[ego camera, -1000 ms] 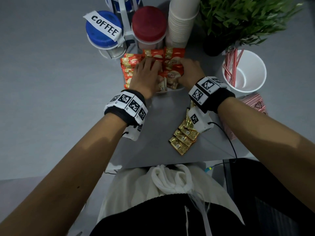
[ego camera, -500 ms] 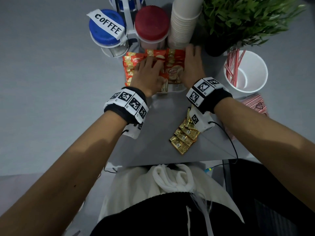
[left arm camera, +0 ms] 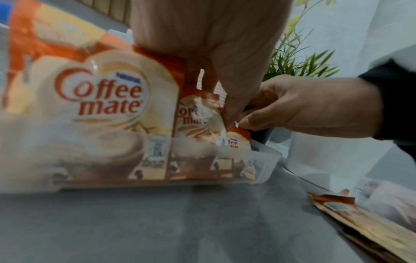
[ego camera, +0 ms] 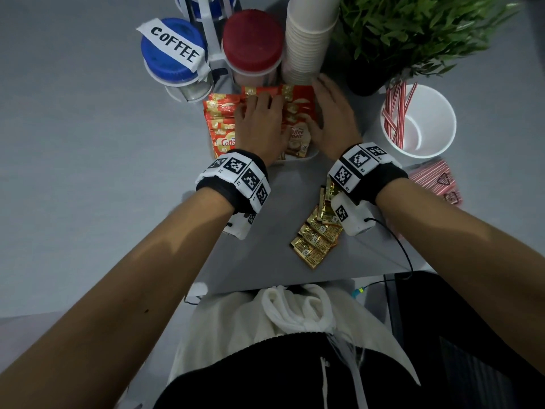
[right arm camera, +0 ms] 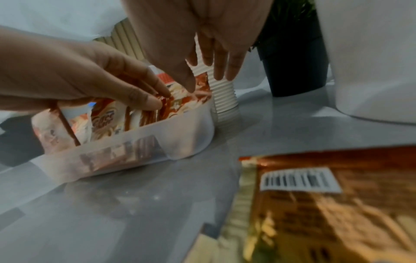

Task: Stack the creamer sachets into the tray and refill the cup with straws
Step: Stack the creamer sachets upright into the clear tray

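Note:
Red and cream creamer sachets [ego camera: 295, 113] stand on edge in a translucent tray [ego camera: 298, 159] at the back of the grey table. My left hand [ego camera: 262, 113] rests on their tops with fairly straight fingers; in the right wrist view its fingertips [right arm camera: 157, 96] touch the sachet edges [right arm camera: 105, 117]. My right hand [ego camera: 321, 104] lies along the tray's right end, fingers straight, thumb against the end sachet [left arm camera: 238, 140]. To the right stands a white cup [ego camera: 436, 113] with a few red-striped straws [ego camera: 395, 113]. A packet of straws [ego camera: 436, 181] lies in front of it.
Behind the tray stand a blue-lidded jar labelled COFFEE [ego camera: 174, 51], a red-lidded jar [ego camera: 253, 42], a stack of paper cups [ego camera: 306, 39] and a potted plant [ego camera: 413, 31]. Gold sachets [ego camera: 315, 234] lie fanned under my right wrist, near the table's front edge.
My right hand has slid off the sachet tops to the tray's right end and its fingers have straightened. My left hand has stayed on the sachets.

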A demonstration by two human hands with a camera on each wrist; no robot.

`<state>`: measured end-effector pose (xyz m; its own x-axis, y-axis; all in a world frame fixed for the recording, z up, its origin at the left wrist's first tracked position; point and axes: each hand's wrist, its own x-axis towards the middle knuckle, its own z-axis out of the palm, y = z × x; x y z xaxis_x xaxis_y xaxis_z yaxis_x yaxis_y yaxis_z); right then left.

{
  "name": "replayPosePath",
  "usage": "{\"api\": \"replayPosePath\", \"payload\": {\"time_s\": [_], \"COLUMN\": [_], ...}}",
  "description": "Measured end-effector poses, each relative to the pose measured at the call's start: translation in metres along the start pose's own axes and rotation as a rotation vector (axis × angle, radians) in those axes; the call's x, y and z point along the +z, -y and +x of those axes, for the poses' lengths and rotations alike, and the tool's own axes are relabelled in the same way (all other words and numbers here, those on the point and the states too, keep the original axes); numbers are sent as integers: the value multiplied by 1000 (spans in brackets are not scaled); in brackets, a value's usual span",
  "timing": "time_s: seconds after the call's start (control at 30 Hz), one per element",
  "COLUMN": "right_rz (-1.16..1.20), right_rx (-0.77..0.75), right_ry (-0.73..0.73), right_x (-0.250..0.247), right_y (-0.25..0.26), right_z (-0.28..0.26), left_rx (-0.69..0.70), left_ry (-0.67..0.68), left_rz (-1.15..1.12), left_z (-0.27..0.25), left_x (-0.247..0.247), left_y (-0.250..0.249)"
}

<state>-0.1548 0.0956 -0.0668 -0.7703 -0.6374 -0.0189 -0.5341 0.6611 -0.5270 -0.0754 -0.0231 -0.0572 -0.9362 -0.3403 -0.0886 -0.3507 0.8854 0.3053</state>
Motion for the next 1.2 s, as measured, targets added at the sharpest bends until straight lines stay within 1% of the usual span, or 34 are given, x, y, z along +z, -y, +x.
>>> {"api": "replayPosePath", "payload": {"time_s": [0.1, 0.2, 0.37, 0.6, 0.8, 0.87, 0.97, 1.03, 1.13, 1.2], "right_rz": [16, -53, -64, -6, -4, -12, -63, -124, -207, -269], "right_rx": [82, 140, 203, 176, 158, 123, 63, 46, 58, 33], "right_ry": [82, 172, 171, 188, 155, 148, 208, 275, 381, 412], "right_x": [0, 4, 1, -2, -23, -29, -34, -34, -31, -26], "right_y": [1, 1, 5, 5, 6, 6, 2, -5, -18, -24], "right_z": [-6, -5, 3, -3, -26, -38, -55, -65, -80, -91], "left_rx": [5, 16, 29, 41, 94, 126, 198, 232, 260, 250], "left_ry": [4, 17, 23, 23, -98, -152, -202, -149, 35, 158], "left_rz": [-4, -3, -5, -13, -31, -58, -179, -279, -305, -278], "left_z": [1, 0, -4, -10, -24, -32, -42, -51, -65, -74], "left_x": [0, 0, -1, -4, -17, -20, -19, -16, -3, 7], "left_y": [1, 2, 4, 3, -11, -19, -29, -36, -43, -44]}}
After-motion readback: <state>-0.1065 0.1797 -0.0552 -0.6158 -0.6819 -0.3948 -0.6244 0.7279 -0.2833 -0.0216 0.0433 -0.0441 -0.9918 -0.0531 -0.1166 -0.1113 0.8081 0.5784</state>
